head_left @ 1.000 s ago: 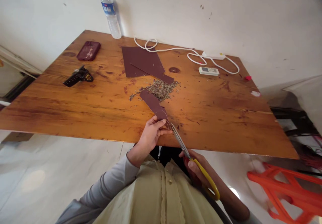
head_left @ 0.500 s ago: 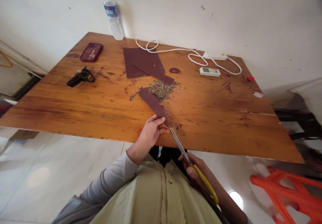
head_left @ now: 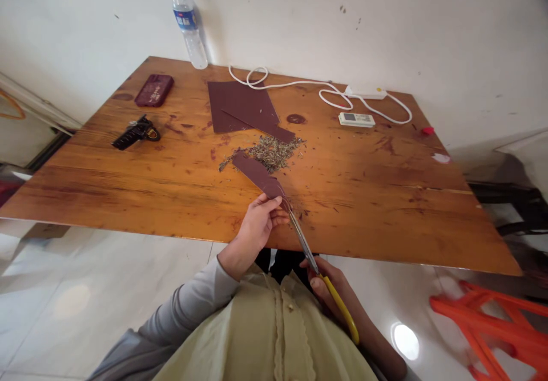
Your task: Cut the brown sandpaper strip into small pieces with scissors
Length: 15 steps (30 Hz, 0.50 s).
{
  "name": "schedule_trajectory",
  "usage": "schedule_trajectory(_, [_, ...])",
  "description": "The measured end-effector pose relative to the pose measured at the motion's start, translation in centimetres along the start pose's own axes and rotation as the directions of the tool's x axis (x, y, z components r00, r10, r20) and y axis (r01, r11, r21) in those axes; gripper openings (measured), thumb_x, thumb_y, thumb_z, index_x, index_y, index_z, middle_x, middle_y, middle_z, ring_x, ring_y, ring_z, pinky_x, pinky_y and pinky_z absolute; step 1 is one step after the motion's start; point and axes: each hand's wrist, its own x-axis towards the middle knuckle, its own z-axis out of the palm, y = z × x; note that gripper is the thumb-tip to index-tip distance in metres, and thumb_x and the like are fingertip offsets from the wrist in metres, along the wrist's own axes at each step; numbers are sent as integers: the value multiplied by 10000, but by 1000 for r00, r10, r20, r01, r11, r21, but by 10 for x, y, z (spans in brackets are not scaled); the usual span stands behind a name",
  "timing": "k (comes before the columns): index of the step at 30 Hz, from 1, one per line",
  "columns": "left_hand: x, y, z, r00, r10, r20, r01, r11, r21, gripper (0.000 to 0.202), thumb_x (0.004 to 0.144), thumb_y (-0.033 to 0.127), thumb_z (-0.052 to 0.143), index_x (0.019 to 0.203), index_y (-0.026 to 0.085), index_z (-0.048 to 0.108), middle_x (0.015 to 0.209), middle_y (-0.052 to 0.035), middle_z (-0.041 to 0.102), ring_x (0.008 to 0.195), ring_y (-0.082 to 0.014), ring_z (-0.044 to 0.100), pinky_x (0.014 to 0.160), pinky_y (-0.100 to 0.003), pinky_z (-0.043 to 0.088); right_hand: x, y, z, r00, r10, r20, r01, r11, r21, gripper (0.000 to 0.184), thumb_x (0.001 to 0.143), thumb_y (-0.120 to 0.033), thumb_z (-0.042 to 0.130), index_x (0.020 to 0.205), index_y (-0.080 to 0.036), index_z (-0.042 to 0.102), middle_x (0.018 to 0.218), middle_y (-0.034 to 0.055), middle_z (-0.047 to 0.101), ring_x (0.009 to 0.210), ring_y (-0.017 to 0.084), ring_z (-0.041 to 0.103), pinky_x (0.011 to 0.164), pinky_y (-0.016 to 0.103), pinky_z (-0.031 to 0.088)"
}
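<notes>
Between the thumb and fingers of my left hand [head_left: 260, 221] is one end of a dark maroon strip of sheet material [head_left: 253, 173], which looks like sandpaper or card. My right hand [head_left: 329, 281] grips scissors [head_left: 303, 239] with yellow handles, and their blade tips meet the strip's near edge beside my left fingertips. Just past the strip lies a heap of thin cut shreds [head_left: 276, 153]. Behind the heap, a maroon sheet [head_left: 233, 104] lies flat with a narrower maroon piece [head_left: 265, 124] across it.
On the wooden table [head_left: 385, 198] are a maroon phone case [head_left: 154, 90], a black clip-like item [head_left: 136, 133], a white remote [head_left: 357, 120] and a power strip [head_left: 366, 92] with a looping white cable. A plastic bottle [head_left: 188, 27] stands by the wall. An orange stool [head_left: 492, 324] is at right.
The scissor handles have swung closer together and slightly left, and the blades have closed somewhat at the strip. My left hand keeps its hold almost unmoved.
</notes>
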Motion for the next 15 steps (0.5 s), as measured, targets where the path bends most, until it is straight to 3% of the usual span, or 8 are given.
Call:
schedule_trajectory(9, [0, -1, 9, 1000, 3, -8, -3, 999, -40, 280, 699, 143, 875, 728, 189, 600, 621, 13, 673, 528, -144, 667, 566, -266, 571, 1, 2, 12, 998, 47, -45, -43, 994, 98, 610, 899, -781, 582, 1056, -196, 654, 694, -43, 474, 531, 148, 367, 474, 273, 304])
schedule_trajectory(15, [3, -2, 11, 999, 32, 8, -31, 999, -35, 295, 703, 171, 890, 716, 188, 596, 615, 21, 661, 527, -122, 642, 570, -250, 571, 6, 1, 13, 991, 4, -133, -6, 1000, -8, 461, 900, -654, 616, 994, -204, 655, 675, -36, 511, 541, 161, 422, 513, 286, 367])
